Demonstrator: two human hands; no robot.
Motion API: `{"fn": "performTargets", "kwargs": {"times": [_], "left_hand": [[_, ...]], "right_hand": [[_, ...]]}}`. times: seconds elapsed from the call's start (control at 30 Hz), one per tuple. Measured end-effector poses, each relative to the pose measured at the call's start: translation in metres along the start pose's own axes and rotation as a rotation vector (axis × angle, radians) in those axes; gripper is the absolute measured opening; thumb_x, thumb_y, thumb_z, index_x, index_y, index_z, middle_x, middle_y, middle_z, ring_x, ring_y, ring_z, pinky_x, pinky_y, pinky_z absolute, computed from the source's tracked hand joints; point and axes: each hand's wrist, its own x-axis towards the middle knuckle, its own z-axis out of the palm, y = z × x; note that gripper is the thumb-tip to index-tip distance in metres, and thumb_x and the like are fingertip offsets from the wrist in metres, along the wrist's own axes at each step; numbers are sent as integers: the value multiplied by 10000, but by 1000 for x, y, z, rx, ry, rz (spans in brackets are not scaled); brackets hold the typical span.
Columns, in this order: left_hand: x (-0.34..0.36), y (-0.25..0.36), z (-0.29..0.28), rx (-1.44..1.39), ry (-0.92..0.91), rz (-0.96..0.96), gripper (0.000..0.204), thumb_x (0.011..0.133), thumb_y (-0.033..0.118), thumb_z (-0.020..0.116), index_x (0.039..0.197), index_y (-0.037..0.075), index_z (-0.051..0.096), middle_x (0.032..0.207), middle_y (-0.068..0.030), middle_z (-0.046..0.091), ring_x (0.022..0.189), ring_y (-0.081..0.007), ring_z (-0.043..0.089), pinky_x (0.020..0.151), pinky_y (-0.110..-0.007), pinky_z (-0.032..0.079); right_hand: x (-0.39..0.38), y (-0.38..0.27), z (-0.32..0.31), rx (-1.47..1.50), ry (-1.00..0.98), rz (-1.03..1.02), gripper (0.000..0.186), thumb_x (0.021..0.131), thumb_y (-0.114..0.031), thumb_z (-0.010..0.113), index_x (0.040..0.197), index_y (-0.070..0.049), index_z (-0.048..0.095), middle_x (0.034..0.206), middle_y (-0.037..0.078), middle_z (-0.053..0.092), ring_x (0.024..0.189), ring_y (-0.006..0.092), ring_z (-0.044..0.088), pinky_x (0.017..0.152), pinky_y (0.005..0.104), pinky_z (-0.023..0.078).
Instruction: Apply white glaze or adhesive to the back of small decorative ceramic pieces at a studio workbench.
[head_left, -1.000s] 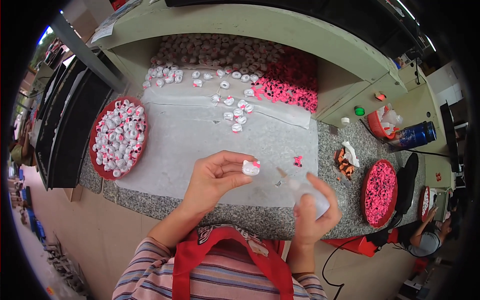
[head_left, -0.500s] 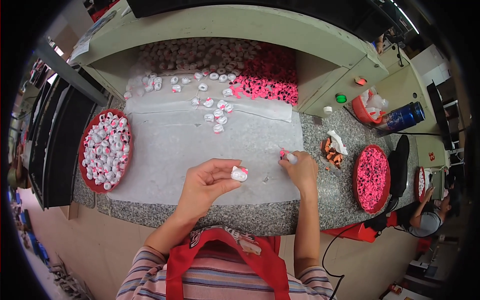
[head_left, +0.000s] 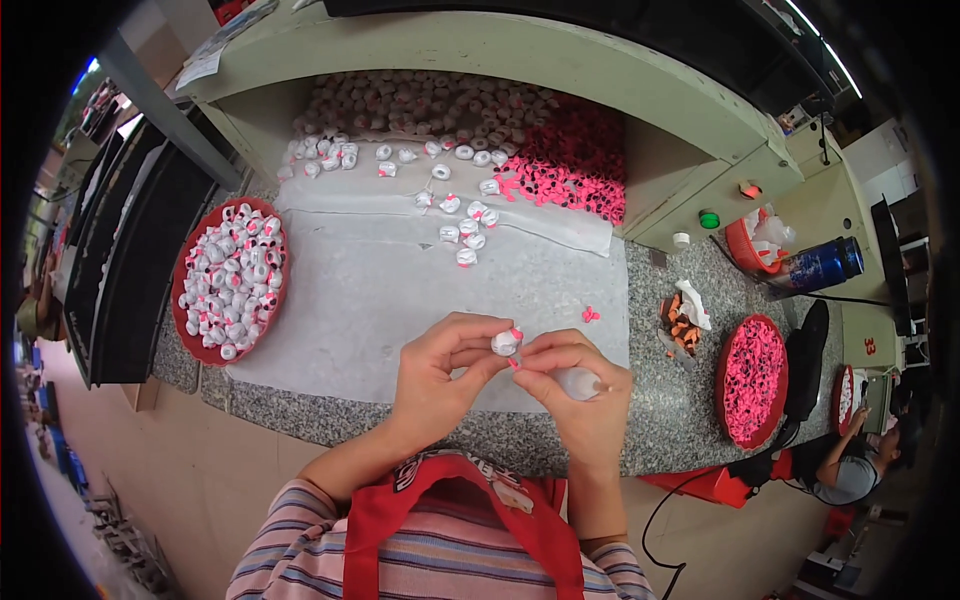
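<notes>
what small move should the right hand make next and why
Probably press the small pink piece onto the white figure: the right hand appears to pinch that piece right beside the figure, which the left hand holds between thumb and fingers.

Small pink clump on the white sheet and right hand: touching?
Apart. Head view shows white sheet between the small pink clump and the right hand.

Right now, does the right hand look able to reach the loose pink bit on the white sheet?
Probably yes: the pink bit lies close beyond the right hand, with only white sheet between. However, that hand holds a translucent bottle, which may hinder picking.
</notes>
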Motion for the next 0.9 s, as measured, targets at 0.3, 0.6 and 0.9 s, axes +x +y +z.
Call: {"fn": "performTargets", "kwargs": {"times": [0.3,0.6,0.9], "left_hand": [[-2,1,-4,-13,-42,116,301,737,-154,538,1023,-59,535,1097,-171,500,980,-219,555,831,-284,490],[0,7,-10,-190,-116,9,280,769,-103,546,1041,-39,558,1117,-176,513,996,-223,542,858,-303,471],[-5,0,4,130,-36,213,193,808,-90,498,991,-55,550,1036,-175,545,938,-214,561,792,-292,488]], "right_hand": [[-7,6,6,188,143,337,140,662,21,699,751,4,593,762,71,584,586,93,523,469,194,421],[-7,1,10,96,108,288,222,657,39,701,857,11,611,769,60,578,631,94,546,502,189,433],[-7,5,0,-52,46,106,210,649,79,685,844,15,639,795,69,580,711,114,555,619,214,429]]}}
